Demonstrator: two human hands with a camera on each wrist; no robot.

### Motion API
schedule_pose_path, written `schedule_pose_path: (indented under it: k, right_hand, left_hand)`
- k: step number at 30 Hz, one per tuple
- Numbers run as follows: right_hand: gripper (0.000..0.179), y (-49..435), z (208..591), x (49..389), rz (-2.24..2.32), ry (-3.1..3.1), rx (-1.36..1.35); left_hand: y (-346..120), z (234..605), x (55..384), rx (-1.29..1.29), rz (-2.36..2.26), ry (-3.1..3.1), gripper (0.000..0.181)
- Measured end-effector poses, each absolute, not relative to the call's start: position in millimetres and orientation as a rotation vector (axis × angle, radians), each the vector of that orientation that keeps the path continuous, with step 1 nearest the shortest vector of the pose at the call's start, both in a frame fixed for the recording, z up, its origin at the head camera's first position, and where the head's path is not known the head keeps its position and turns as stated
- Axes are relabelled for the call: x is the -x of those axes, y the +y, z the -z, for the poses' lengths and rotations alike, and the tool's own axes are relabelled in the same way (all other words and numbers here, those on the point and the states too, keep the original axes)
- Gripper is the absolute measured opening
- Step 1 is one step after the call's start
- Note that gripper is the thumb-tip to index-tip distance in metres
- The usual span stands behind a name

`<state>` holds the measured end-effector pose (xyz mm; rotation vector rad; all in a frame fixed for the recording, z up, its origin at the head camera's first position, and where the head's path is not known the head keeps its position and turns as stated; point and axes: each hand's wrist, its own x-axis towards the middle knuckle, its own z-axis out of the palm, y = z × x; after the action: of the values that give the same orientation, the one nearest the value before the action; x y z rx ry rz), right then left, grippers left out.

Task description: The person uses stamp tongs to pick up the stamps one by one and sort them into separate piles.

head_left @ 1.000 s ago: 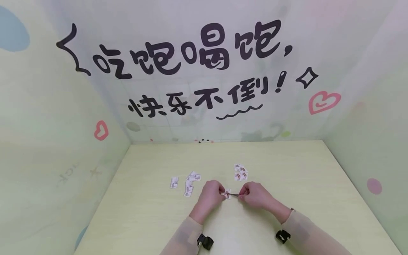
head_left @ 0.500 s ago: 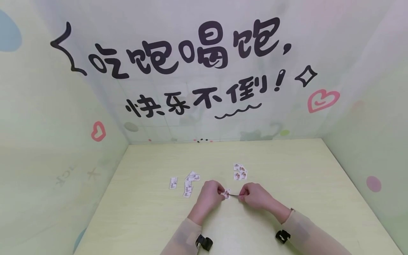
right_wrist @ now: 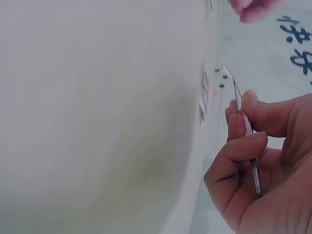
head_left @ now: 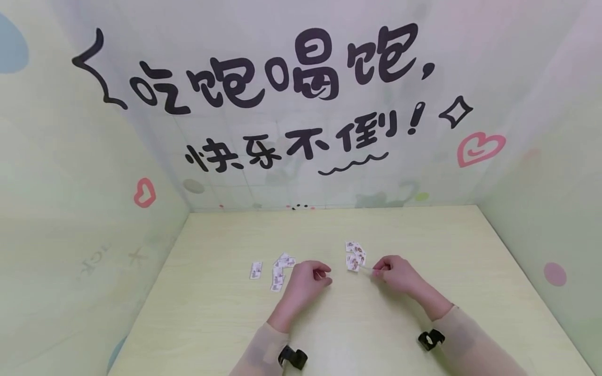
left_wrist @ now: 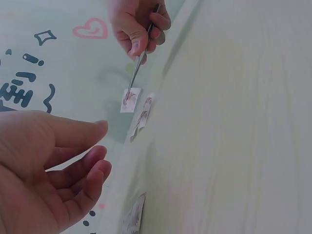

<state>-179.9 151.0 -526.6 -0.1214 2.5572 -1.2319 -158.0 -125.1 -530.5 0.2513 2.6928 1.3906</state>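
Between thumb and fingers my right hand (head_left: 398,273) holds metal tweezers (left_wrist: 140,59). A small white picture card (left_wrist: 129,101) hangs at their tips, above the table. In the head view it overlaps the right-hand group of small cards (head_left: 356,247), so I cannot tell if it touches them. My left hand (head_left: 304,283) hovers nearer the left-hand group of cards (head_left: 278,275), its fingers loosely bent. Nothing lies between its thumb and fingertips in the left wrist view.
A single card (head_left: 256,270) lies apart at the left on the pale wooden table (head_left: 226,329). Printed walls enclose the table at the back (head_left: 263,193) and both sides. Black wrist cameras sit on both sleeves.
The card between my hands has left its place, lifted by the tweezers. My right hand has moved right and away from me, to the right-hand group. My left hand has let go of the card.
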Motion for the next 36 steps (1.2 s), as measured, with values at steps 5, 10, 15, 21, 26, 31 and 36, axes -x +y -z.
schedule_pose_path:
  k: [5, 10, 15, 21, 26, 31, 36]
  right_hand:
    - [0.014, 170.1, 524.2, 196.5, 1.25, 2.569, 0.082]
    - [0.017, 181.7, 523.2, 210.2, 1.261, 2.543, 0.07]
    - [0.021, 187.9, 521.5, 222.3, 1.267, 2.5, 0.064]
    - [0.023, 189.9, 522.8, 231.2, 1.259, 2.471, 0.032]
    - [0.024, 190.9, 527.5, 236.1, 1.252, 2.463, 0.029]
    - [0.024, 190.0, 529.9, 239.1, 1.259, 2.459, 0.027]
    - [0.024, 191.0, 530.6, 240.3, 1.256, 2.46, 0.036]
  left_hand:
    - [-127.6, 528.8, 163.2, -0.274, -1.415, 2.709, 0.018]
    - [-137.0, 528.8, 164.4, -0.251, -1.419, 2.704, 0.018]
    - [-153.4, 528.5, 164.7, -0.278, -1.435, 2.703, 0.019]
    - [-175.9, 533.0, 161.6, -0.304, -1.457, 2.728, 0.017]
    - [-187.9, 534.0, 155.3, -0.298, -1.431, 2.744, 0.015]
    - [-195.5, 535.9, 150.6, -0.325, -1.379, 2.751, 0.015]
    - [-197.9, 537.6, 145.8, -0.328, -1.332, 2.751, 0.014]
